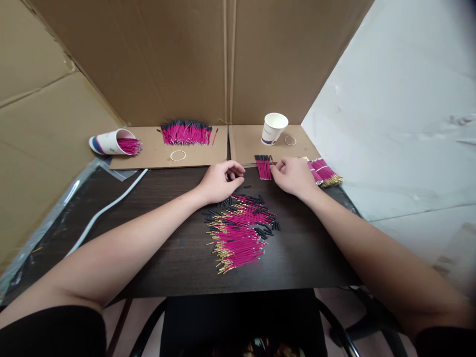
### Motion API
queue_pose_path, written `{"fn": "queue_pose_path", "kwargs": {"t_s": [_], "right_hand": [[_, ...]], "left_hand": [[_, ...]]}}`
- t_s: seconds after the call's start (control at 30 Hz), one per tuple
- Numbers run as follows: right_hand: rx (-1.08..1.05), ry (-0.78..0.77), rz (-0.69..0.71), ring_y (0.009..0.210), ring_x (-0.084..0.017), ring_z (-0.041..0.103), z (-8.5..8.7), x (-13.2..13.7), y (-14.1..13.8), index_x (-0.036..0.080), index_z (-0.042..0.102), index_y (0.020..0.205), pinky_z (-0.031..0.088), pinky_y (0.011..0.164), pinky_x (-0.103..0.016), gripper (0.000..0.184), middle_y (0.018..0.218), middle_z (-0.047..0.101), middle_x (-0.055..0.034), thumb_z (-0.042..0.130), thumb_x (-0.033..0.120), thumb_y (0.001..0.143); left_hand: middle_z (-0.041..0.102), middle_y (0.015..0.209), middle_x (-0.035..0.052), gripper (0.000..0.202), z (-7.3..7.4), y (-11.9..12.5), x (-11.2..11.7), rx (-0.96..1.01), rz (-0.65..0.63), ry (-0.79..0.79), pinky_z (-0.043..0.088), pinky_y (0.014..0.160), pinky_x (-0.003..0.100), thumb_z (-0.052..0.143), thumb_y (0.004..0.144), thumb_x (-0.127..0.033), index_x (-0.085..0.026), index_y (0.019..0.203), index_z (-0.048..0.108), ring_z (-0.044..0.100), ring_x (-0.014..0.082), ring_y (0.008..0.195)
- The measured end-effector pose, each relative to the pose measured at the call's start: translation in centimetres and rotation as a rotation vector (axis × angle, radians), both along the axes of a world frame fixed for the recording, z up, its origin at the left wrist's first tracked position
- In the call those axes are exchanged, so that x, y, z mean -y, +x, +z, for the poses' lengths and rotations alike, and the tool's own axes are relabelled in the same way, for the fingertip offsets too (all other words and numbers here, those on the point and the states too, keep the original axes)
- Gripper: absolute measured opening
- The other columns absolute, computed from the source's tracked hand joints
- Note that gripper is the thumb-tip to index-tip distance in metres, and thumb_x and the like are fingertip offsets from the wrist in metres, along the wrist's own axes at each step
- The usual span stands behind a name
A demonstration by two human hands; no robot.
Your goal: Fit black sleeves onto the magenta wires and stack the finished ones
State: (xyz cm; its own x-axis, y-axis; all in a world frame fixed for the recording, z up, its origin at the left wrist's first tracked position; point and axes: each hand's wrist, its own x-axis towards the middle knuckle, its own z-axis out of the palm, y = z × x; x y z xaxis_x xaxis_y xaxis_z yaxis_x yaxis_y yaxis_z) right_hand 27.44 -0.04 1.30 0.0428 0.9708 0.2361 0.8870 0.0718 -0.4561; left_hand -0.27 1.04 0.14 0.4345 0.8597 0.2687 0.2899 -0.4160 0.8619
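My left hand (223, 182) hovers just above the far edge of a loose pile of magenta wires (241, 233) with gold ends. Its fingers are half curled and its thumb stands apart from them; no held thing shows. Around that pile lie short black sleeves (266, 231). My right hand (293, 174) is closed in a pinch at the right side of a small, neat row of magenta wires with black tips (263, 167). One black tip shows just above the pinching fingertips; the rest of that wire is mostly hidden.
Rubber-banded wire bundles (326, 172) lie beyond my right hand. On the cardboard (147, 158) are a black-tipped wire heap (188, 133), an upright paper cup (274, 129), a tipped paper cup (111, 142) holding wires, and rubber bands (178, 155). A white cable (107, 208) crosses the left side.
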Motion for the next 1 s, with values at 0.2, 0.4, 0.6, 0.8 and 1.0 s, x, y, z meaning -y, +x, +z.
{"fn": "queue_pose_path", "kwargs": {"t_s": [0.2,0.4,0.6,0.8,1.0], "right_hand": [[0.03,-0.019,-0.007,0.071,-0.028,0.065,0.1,0.1,-0.2,0.025,0.061,0.073,0.04,0.071,-0.041,0.034,0.072,0.073,-0.0063,0.075,0.029,0.104],[0.025,0.004,0.043,0.072,-0.029,0.067,-0.2,0.1,0.0,0.022,0.07,0.085,0.044,0.076,-0.042,0.02,0.073,0.073,-0.0058,0.071,0.027,0.105],[-0.001,0.001,0.068,0.074,-0.028,0.068,-0.4,0.2,0.0,0.02,0.077,0.098,0.044,0.074,-0.041,0.012,0.076,0.074,-0.005,0.069,0.024,0.105],[-0.048,0.011,0.094,0.074,-0.029,0.068,-0.3,0.2,0.1,0.021,0.074,0.098,0.044,0.074,-0.042,0.008,0.075,0.073,-0.0043,0.069,0.024,0.103],[-0.129,0.016,0.272,0.063,-0.023,0.058,0.8,1.5,-0.5,0.023,0.062,0.097,0.041,0.069,-0.038,0.01,0.064,0.06,0.0024,0.07,0.023,0.102]], "left_hand": [[0.083,0.104,0.008,0.016,0.2,0.1,0.1,-0.018,0.01,-0.011,0.05,0.073,0.034,0.081,0.094,-0.009,-0.015,0.11,0.08,0.066,0.0189,0.079],[0.083,0.104,0.0081,0.017,0.4,0.1,0.2,-0.018,0.008,-0.019,0.051,0.073,0.034,0.081,0.095,-0.007,-0.015,0.11,0.08,0.066,0.0189,0.08],[0.083,0.103,0.0079,0.016,0.4,0.2,0.2,-0.019,0.002,-0.013,0.051,0.074,0.035,0.081,0.094,-0.009,-0.015,0.109,0.081,0.066,0.0191,0.08],[0.083,0.102,0.0069,0.014,0.3,0.1,0.2,-0.034,-0.002,-0.005,0.051,0.076,0.036,0.082,0.093,-0.012,-0.016,0.107,0.082,0.066,0.0204,0.081],[0.081,0.096,0.0046,0.008,0.7,-0.1,0.5,-0.12,-0.026,0.076,0.052,0.081,0.038,0.084,0.093,-0.013,-0.019,0.098,0.083,0.067,0.0227,0.085]]}}
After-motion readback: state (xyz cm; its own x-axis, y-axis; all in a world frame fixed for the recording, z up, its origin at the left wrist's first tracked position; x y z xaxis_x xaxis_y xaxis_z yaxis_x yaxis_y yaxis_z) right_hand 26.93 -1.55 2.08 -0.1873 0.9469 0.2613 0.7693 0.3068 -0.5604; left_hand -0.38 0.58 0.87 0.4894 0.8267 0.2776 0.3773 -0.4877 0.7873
